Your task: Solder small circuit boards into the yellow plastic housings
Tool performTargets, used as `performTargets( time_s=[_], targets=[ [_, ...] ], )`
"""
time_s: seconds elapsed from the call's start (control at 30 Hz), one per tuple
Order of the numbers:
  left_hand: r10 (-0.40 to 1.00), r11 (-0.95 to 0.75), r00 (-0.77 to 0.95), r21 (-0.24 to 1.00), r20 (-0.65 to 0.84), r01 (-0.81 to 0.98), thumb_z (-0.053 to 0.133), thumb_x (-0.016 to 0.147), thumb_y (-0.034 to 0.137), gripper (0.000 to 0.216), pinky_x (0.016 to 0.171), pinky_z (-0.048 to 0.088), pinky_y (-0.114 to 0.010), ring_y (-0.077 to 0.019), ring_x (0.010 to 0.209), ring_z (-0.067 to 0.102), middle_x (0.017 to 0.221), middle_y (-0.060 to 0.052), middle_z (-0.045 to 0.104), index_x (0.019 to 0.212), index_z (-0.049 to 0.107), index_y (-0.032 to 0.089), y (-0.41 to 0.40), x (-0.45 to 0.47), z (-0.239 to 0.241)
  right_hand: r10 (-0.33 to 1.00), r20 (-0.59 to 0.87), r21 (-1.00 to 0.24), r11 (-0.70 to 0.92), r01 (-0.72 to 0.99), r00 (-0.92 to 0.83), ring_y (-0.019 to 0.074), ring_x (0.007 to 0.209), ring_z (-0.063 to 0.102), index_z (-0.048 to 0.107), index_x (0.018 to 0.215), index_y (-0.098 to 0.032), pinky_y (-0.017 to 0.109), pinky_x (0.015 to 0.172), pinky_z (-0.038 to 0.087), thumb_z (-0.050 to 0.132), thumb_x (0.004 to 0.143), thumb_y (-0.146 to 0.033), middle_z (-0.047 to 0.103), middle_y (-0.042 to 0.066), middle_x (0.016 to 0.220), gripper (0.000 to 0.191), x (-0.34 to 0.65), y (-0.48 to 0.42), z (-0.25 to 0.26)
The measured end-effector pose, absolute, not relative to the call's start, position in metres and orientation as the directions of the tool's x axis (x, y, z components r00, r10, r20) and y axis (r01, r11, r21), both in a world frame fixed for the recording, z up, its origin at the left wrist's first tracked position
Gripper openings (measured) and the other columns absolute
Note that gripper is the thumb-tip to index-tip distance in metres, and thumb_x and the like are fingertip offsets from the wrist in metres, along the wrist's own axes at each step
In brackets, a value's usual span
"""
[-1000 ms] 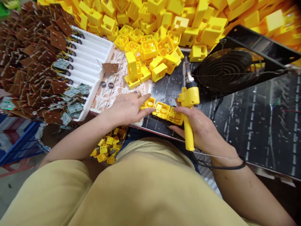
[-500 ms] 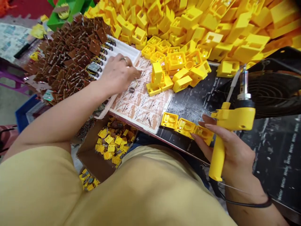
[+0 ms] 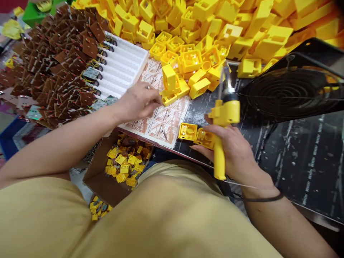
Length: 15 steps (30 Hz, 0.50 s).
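The right hand [image 3: 236, 154] is closed around the grip of a yellow soldering gun [image 3: 224, 114], palm and lower fingers wrapped on the handle. Its metal tip points up and away from the body, and a thin black cord trails off at the wrist. The outstretched fingertips of that hand also rest against the nearest of the open yellow shells [image 3: 187, 131], which lie in a short row on the black bench mat [image 3: 309, 154] at the near edge.

The gun looks light and rigid. The plastic handle is the only safe hold, since the bare tip is probably hot. The shells look like thin, stiff moulded plastic, very light and smooth, likely to skid on the mat. Their side walls are the place to pinch them.

The left hand [image 3: 138, 100] hovers over the patterned paper sheet [image 3: 161, 122] with its fingers drawn together. It is blurred, so I cannot tell whether it pinches anything.

Beyond lie a white ribbed tray [image 3: 123, 68], a spread of brown circuit boards [image 3: 61, 61], a heap of yellow housings [image 3: 215, 21] and a black fan [image 3: 290, 89]. A cardboard box of small yellow parts [image 3: 123, 165] sits below the table edge.
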<state>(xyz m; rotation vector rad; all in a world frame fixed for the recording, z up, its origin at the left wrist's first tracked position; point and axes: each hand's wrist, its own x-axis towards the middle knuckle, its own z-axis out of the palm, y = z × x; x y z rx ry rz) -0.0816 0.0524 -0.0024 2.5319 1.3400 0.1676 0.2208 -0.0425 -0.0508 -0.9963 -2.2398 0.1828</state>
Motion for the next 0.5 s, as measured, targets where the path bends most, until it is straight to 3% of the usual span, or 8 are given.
performTargets(
  time_s=[0.13,0.3,0.43,0.5],
  targets=[
    [0.774,-0.607,0.630,0.358,0.064,0.709,0.054,0.093,0.026,0.022,0.115,0.038,-0.051,-0.0239,0.107,0.067,0.099,-0.005,0.078,0.092,0.075,0.022,0.016,-0.050,-0.015,0.692,0.516,-0.370,0.712,0.597,-0.505,0.0219,0.091,0.071,0.053,0.124,-0.022,0.040,0.088,0.059,0.065,0.097,-0.032,0.072,0.005,0.103,0.031,0.203,-0.034,-0.059],
    [0.799,-0.539,0.599,0.498,0.048,0.679,0.059,0.091,0.029,0.019,0.115,0.033,-0.053,-0.0234,0.102,0.066,0.090,-0.004,0.077,0.089,0.076,0.020,0.006,-0.022,-0.026,0.714,0.545,-0.361,0.673,0.645,-0.440,0.0220,0.089,0.073,0.055,0.127,-0.026,0.040,0.093,0.057,0.072,0.093,-0.039,0.074,0.003,0.106,0.040,0.211,-0.045,-0.053],
    [0.820,-0.487,0.572,0.510,-0.011,0.709,0.060,0.090,0.029,0.018,0.112,0.034,-0.052,-0.0218,0.093,0.067,0.084,-0.003,0.077,0.086,0.074,0.020,0.009,-0.014,-0.025,0.722,0.609,-0.406,0.640,0.652,-0.329,0.0124,0.063,0.067,0.064,0.118,-0.029,0.023,0.065,0.054,0.079,0.086,-0.019,0.073,-0.005,0.081,0.037,0.235,-0.067,-0.029],
    [0.823,-0.478,0.566,0.498,-0.034,0.724,0.058,0.090,0.029,0.018,0.110,0.035,-0.052,-0.0208,0.088,0.066,0.082,-0.003,0.076,0.084,0.073,0.019,0.010,-0.011,-0.024,0.751,0.575,-0.439,0.618,0.652,-0.325,0.0110,0.057,0.064,0.064,0.124,-0.033,0.021,0.060,0.052,0.080,0.086,-0.023,0.070,-0.008,0.072,0.042,0.255,-0.084,-0.014]
  ],
)
